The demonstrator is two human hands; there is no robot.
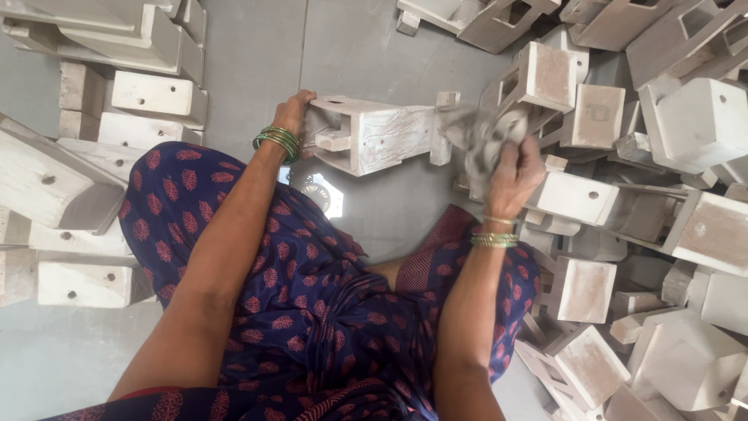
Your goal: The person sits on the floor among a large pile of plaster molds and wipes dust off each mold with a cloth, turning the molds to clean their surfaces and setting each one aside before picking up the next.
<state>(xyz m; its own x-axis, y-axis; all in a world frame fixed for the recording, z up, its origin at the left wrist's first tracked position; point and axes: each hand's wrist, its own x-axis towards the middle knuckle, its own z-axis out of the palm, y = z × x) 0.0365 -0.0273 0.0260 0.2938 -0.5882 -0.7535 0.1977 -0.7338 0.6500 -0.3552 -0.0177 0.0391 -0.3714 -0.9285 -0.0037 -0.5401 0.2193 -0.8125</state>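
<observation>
Left hand (294,113) grips one end of the white wooden block (374,136), fingers wrapped round it. Right hand (510,175) has its fingers bunched tight on a grey rag (483,136), pressed at the block's other end.

Your left hand (294,115) holds the near-left end of the wooden block piece (374,136), which lies crosswise in front of your knees, above the floor (257,62). Your right hand (510,175) sits at its right end, gripping a cloth (483,140) against it. A heap of blocks (647,195) fills your right side, touching one another. Stacked blocks (101,101) stand to your left, well apart from the heap.
</observation>
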